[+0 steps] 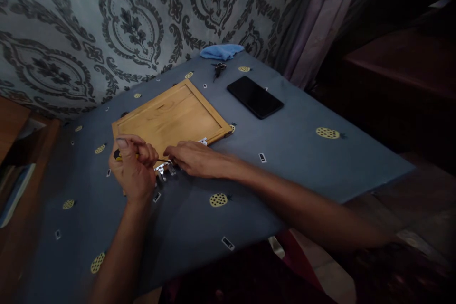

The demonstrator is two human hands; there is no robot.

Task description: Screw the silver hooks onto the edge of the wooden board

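A wooden cabinet door [167, 118] with a raised frame lies on the table, its near edge towards me. My left hand [133, 166] is wrapped round the yellow and black handle of a screwdriver [162, 160], whose shaft points right. At the shaft's tip, the bent fingers of my right hand [195, 157] are pressed together over the door's near edge; what they pinch is hidden. Below the shaft, a shiny metal hinge [161, 170] sits at that edge. Another metal piece [203, 141] shows behind my right hand.
A blue-grey tablecloth [263, 190] with pineapple prints covers the table. To the door's right lies a black phone [254, 97]. Farther back are keys [219, 67] and a blue cloth [221, 51]. A patterned curtain [135, 23] hangs behind; wooden shelving [32, 152] stands at left.
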